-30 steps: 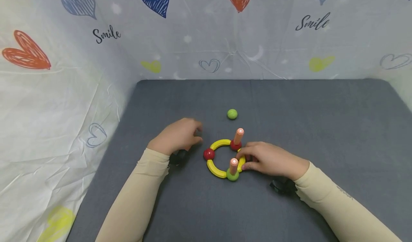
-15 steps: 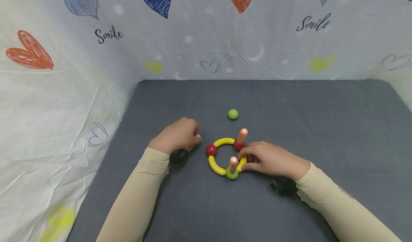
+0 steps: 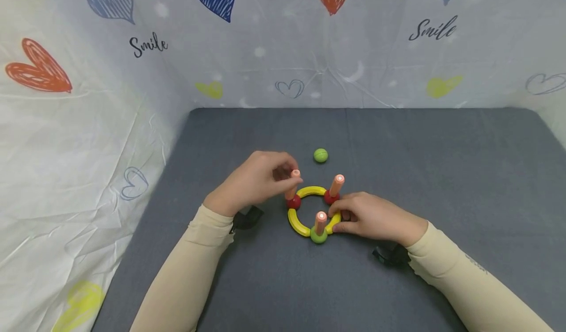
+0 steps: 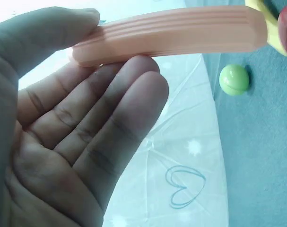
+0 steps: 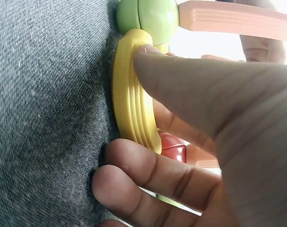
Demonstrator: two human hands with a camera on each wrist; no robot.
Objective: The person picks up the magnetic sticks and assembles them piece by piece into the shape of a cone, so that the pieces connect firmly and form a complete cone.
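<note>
A ring of yellow curved pieces [image 3: 311,191] joined by red and green balls lies on the grey mat [image 3: 442,175]. Orange pegs stand on the far red ball [image 3: 337,184] and on the near green ball [image 3: 320,223]. My left hand [image 3: 261,179] pinches a third orange peg [image 3: 293,184] by its top, its lower end on the left red ball [image 3: 294,202]; the left wrist view shows this peg [image 4: 171,35] between thumb and fingertips. My right hand [image 3: 369,216] grips the ring's right yellow piece [image 5: 134,94] with thumb and fingers.
A loose green ball [image 3: 320,155] lies on the mat just beyond the ring, also in the left wrist view [image 4: 234,79]. A white sheet printed with hearts [image 3: 221,52] walls in the mat on the left and at the back.
My left hand has risen from the mat with an orange peg and carried it right, onto the ring's left red ball. The right hand has kept its hold on the ring.
</note>
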